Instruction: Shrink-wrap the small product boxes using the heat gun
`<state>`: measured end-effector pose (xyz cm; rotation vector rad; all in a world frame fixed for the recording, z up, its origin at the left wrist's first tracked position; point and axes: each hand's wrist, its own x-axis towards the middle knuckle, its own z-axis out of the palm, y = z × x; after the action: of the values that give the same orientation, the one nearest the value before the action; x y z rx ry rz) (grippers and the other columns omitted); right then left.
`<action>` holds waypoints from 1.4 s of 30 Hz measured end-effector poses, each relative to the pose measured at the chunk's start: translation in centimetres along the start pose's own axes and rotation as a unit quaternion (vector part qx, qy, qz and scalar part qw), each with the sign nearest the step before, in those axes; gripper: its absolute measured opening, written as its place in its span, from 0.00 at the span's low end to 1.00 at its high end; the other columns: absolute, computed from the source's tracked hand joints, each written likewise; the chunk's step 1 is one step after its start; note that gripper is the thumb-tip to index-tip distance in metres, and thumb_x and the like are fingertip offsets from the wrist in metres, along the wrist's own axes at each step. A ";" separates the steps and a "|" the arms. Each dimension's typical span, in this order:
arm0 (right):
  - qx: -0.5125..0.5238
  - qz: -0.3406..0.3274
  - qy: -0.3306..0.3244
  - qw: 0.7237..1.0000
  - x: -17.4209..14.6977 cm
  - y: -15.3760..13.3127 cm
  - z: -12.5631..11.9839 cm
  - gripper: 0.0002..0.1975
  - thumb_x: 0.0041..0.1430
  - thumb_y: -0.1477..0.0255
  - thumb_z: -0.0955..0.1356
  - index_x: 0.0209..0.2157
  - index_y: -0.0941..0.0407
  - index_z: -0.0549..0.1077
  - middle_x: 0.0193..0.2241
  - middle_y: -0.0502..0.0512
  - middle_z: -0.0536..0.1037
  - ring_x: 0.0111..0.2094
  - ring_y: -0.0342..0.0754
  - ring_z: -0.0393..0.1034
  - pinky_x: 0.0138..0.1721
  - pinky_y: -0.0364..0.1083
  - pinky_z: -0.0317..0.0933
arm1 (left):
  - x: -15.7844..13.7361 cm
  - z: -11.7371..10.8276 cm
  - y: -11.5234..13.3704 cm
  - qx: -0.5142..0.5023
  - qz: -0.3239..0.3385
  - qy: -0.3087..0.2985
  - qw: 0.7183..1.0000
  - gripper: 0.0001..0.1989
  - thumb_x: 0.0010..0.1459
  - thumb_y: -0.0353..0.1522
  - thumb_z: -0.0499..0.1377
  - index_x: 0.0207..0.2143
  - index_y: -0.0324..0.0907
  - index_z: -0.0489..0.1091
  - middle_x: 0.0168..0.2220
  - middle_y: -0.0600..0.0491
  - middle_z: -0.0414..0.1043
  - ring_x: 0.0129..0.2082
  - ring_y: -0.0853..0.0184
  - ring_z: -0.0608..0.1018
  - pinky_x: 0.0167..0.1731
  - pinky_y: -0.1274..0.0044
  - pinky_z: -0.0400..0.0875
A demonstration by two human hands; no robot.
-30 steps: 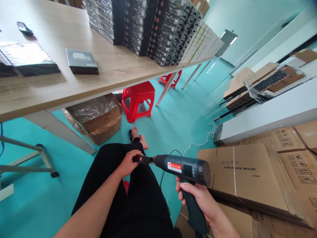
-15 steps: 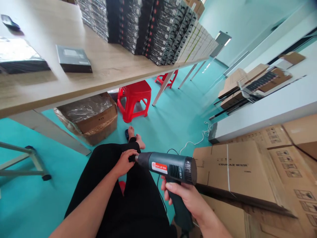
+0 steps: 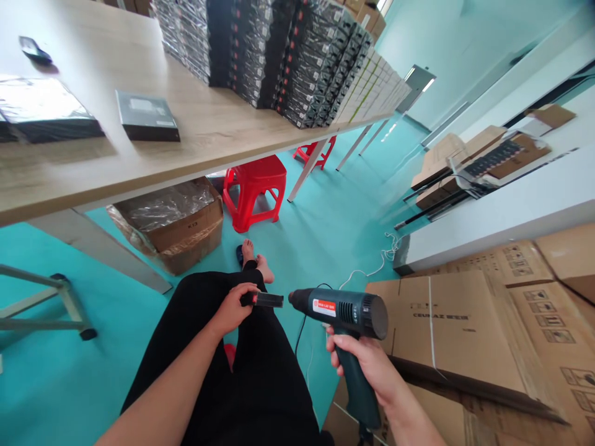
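Observation:
My right hand [image 3: 356,356] is wrapped round the grip of a dark green heat gun [image 3: 344,310] with a red and white label. Its nozzle points left, a short gap from the end of a slim black box [image 3: 269,300]. That box is held edge-on by my left hand [image 3: 237,306], over my black-trousered legs; part of it is hidden by the fingers. On the table above, a flat black box [image 3: 147,116] lies alone. To its right rise stacks of black boxes in shiny film [image 3: 311,68].
A wooden table [image 3: 199,139] runs along the left, with a carton of clear film [image 3: 186,226] and a red stool [image 3: 258,186] under it. Large cartons [image 3: 446,322] stand close on my right. A white cable [image 3: 372,272] lies on the floor.
The heat gun has moved right, away from my left hand, opening a gap at the nozzle. More of the slim black box now shows. The view has shifted slightly.

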<state>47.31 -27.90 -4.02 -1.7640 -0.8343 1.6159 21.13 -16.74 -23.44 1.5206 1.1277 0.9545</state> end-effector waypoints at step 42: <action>0.071 0.010 -0.063 0.995 -0.7 0.1 -0.6 0.16 0.57 0.67 0.66 0.43 0.62 0.70 0.33 0.59 0.74 0.28 0.45 0.69 0.26 0.43 0.64 | 0.0 -0.6 1.2 -0.183 -0.109 0.018 0.977 0.17 0.43 0.25 0.55 0.38 0.41 0.70 0.34 0.54 0.70 0.37 0.63 0.71 0.39 0.75 0.64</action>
<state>47.84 -28.52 -3.59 -1.5905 -0.7409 1.7689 20.79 -16.69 -22.15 1.0645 1.0504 0.9793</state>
